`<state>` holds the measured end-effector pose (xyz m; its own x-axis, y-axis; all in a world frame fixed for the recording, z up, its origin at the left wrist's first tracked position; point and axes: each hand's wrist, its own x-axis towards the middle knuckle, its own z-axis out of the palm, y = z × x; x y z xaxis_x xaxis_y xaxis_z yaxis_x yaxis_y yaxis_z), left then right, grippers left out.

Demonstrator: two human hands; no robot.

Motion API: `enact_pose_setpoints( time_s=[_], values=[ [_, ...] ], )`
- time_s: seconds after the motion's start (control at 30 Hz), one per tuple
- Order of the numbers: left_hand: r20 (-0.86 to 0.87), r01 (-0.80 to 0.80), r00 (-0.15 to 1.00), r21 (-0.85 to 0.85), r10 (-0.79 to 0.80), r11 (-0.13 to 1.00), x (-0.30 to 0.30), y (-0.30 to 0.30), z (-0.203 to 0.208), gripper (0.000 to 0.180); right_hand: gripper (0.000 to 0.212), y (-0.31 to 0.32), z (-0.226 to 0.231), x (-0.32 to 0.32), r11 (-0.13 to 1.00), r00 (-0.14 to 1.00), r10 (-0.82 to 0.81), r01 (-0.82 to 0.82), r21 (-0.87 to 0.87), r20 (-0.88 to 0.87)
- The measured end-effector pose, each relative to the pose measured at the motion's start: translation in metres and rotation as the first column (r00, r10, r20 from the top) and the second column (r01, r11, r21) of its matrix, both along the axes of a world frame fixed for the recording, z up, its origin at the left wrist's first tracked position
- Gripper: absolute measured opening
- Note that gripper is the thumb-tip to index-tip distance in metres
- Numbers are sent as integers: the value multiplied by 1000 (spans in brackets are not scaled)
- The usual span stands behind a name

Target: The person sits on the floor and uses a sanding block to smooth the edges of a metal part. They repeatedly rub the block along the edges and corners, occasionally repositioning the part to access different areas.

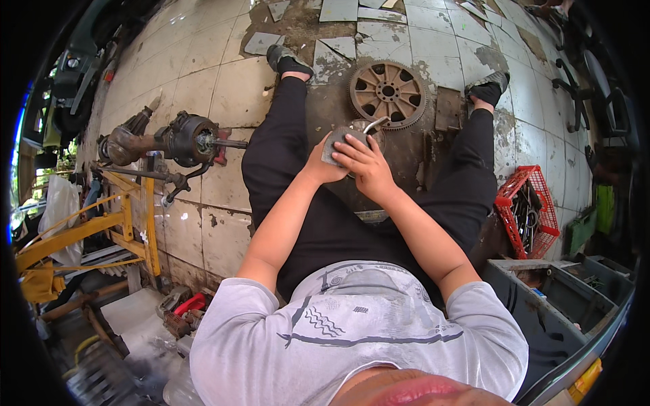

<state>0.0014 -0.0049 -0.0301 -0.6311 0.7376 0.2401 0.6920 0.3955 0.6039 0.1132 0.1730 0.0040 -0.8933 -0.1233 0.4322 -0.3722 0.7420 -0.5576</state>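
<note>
Between my two hands is a flat dark-grey piece (pixel 336 144), roughly square and cloth-like or pad-like; I cannot make out its exact kind. My left hand (pixel 323 166) is closed round its left side. My right hand (pixel 366 164) presses on it from the right, its fingers lying together across the top. A curved, shiny metal rod or handle (pixel 374 125) sticks out just beyond my right fingers. Whatever it joins is hidden by my hands. On the floor just beyond lies a brown, rusty flywheel (pixel 399 101) with a toothed rim.
A rusty axle part with a round drum (pixel 186 139) stands at the left, above a yellow metal frame (pixel 149 223). A red plastic crate (pixel 504 203) of tools and a grey toolbox (pixel 514 298) are at the right. Broken tiles (pixel 338 10) lie far ahead.
</note>
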Motion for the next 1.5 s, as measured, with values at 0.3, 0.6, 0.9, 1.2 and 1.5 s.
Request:
enact_pose_setpoints(
  time_s=[0.3, 0.6, 0.9, 1.2, 1.5],
  values=[
    [132, -11, 991, -9, 12, 1000, -9, -17, -32, 54, 63, -5, 9, -1, 999, 999, 31, -30, -43, 9],
    [133, -73, 989, 36, 68, 997, -3, 3, 19, 51, 66, 2, 4, 1, 999, 999, 43, -43, -13, 19],
    [-43, 29, 999, 12, -29, 1000, -3, 4, -1, 48, 69, -5, -1, 2, 1000, 1000, 8, -9, 22, 9],
    [110, -53, 993, -3, 53, 999, -6, -1, 1, 46, 66, -4, 4, -1, 999, 998, 8, -5, -42, 59],
    [51, -13, 999, -15, 13, 1000, -6, -2, 0, 59, 65, 1, 0, -6, 999, 1000, -16, 16, -42, -2]
  ],
)
